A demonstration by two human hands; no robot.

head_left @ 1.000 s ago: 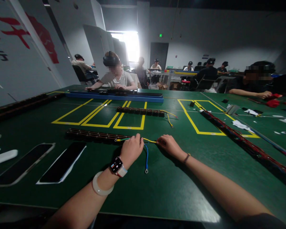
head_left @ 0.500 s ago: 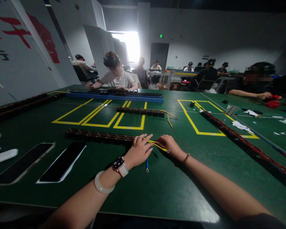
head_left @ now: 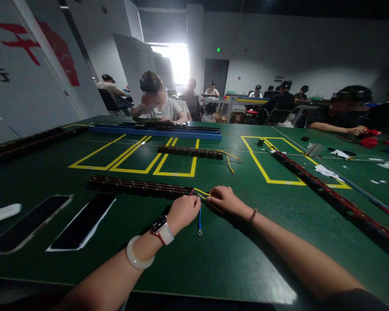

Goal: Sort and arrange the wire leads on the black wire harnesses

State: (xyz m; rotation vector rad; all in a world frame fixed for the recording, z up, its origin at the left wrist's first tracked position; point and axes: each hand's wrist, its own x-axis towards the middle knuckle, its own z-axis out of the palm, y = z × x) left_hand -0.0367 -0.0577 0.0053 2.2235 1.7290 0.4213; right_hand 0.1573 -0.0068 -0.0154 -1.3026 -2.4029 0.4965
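A long dark strip with copper-coloured lines [head_left: 139,185] lies across the green table [head_left: 240,268]. Yellow wires [head_left: 201,191] and a blue wire with a ring terminal [head_left: 199,222] come out of its right end. My left hand [head_left: 184,211] is closed at that end, fingers bent down by the wires; what they pinch is too small to make out. Just to the right, my right hand [head_left: 226,199] is closed around the yellow wires, whose far ends it hides.
A similar strip [head_left: 191,151] lies behind, near a blue tray [head_left: 155,131]. Two dark phone-like slabs [head_left: 84,222] [head_left: 30,222] are at left. A long wired bundle [head_left: 330,194] runs along the right. One person [head_left: 165,106] sits across the table, another [head_left: 337,116] at right.
My left hand has drawn its spread fingers together and lowered them at the strip's end. My right hand now covers the yellow wires' ring end. The person opposite has raised a hand to the face.
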